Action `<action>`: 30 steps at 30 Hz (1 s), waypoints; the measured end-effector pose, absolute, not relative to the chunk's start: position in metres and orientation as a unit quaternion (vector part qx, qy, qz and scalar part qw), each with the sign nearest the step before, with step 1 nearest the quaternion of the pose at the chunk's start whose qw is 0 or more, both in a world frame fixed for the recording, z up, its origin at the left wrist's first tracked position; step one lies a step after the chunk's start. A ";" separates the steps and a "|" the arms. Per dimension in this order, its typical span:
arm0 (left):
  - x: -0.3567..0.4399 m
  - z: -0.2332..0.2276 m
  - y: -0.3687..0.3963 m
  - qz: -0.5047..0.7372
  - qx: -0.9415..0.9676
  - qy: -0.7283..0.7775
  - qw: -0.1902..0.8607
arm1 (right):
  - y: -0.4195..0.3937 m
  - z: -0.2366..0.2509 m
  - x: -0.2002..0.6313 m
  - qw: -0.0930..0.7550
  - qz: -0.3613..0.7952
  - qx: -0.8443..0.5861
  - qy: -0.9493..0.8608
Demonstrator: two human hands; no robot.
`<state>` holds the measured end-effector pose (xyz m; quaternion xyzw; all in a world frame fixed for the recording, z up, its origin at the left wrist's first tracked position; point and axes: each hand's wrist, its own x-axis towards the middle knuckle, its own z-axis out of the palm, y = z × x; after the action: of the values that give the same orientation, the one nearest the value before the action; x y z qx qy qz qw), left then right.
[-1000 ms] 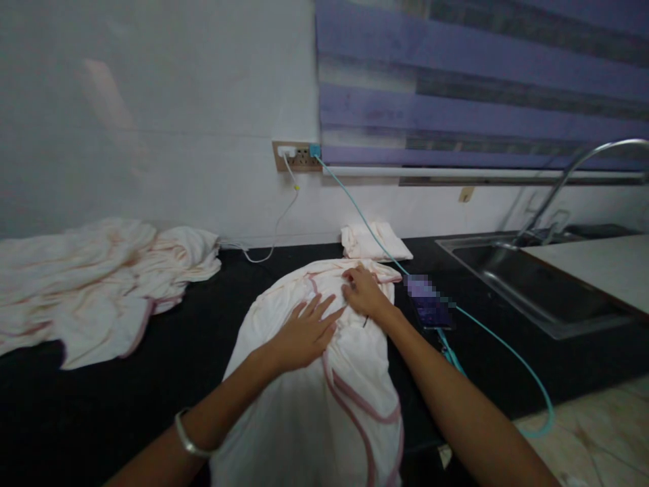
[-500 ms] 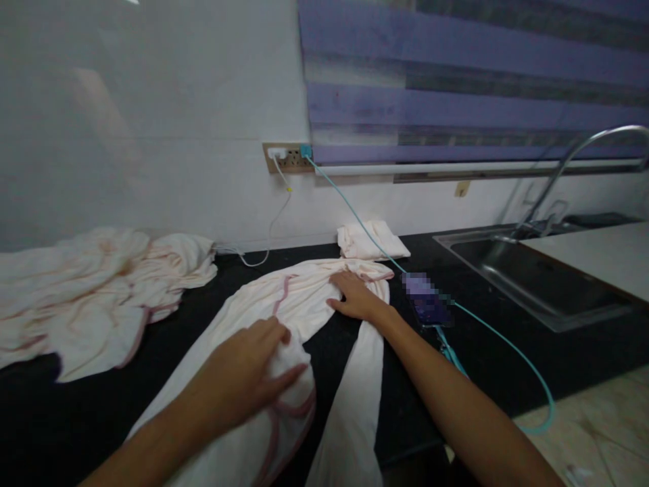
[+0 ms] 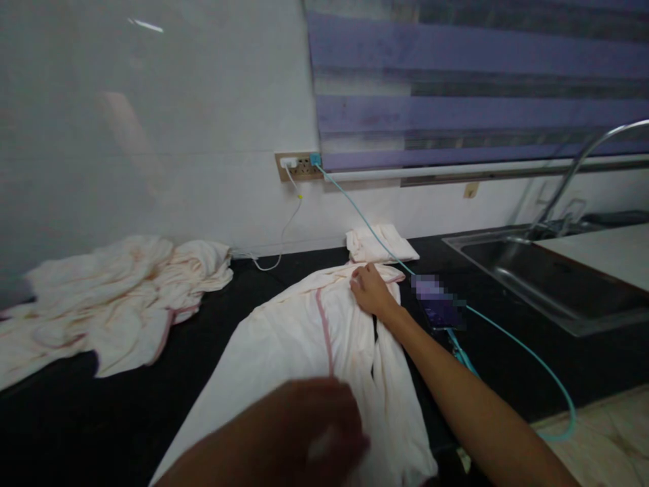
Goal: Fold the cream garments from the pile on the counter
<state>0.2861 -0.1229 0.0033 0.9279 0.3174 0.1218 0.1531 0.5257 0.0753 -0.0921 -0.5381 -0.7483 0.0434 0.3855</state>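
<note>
A cream cloth with pink trim (image 3: pixel 294 338) lies spread lengthwise on the black counter (image 3: pixel 152 406), its near end hanging over the front edge. My right hand (image 3: pixel 370 291) presses down on the cloth's far end, fingers curled on the fabric. My left hand (image 3: pixel 304 433) is close to the camera and blurred, over the cloth's near end. Its fingers look closed, with a pale bit of fabric showing between them.
A heap of similar cloths (image 3: pixel 101 304) lies at the left. A folded cloth (image 3: pixel 380 243) sits by the wall. A phone (image 3: pixel 439 308) on a teal cable (image 3: pixel 522 352) lies right of the cloth. A steel sink (image 3: pixel 547 270) is at the right, a wall socket (image 3: pixel 299 164) behind.
My left hand has pulled the cloth's near part out towards me, so the bunched cloth now lies flatter and wider. My right hand has stayed on the far end.
</note>
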 end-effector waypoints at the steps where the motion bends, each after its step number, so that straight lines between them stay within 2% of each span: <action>1: 0.289 0.007 -0.103 0.138 0.914 0.343 0.166 | 0.074 -0.090 0.526 0.380 0.046 -0.546 -0.745; 3: 0.295 0.007 -0.052 0.184 0.882 0.407 0.149 | 0.070 -0.087 0.525 0.349 0.056 -0.552 -0.755; 5: 0.301 -0.002 0.000 0.227 0.854 0.462 0.075 | 0.065 -0.083 0.523 0.304 0.058 -0.556 -0.771; 10: 0.324 -0.038 0.076 0.208 0.799 0.564 -0.025 | 0.051 -0.072 0.515 0.234 0.022 -0.563 -0.792; 16: 0.333 -0.087 0.075 0.147 0.803 0.577 -0.026 | 0.016 -0.058 0.475 0.292 0.031 -0.510 -0.808; 19: 0.326 -0.098 0.070 0.144 0.803 0.578 -0.020 | -0.001 -0.062 0.452 0.286 0.048 -0.507 -0.812; 26: 0.308 -0.072 0.075 0.189 0.750 0.633 -0.001 | 0.000 -0.080 0.458 0.196 0.047 -0.564 -0.801; 30: 0.286 -0.065 0.082 0.287 0.728 0.617 0.086 | 0.002 -0.083 0.461 0.144 0.074 -0.608 -0.777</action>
<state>0.2863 0.0818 -0.0653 0.7275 0.6173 0.2867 0.0863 0.4611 0.0017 -0.0829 -0.6081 -0.7773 0.0739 0.1436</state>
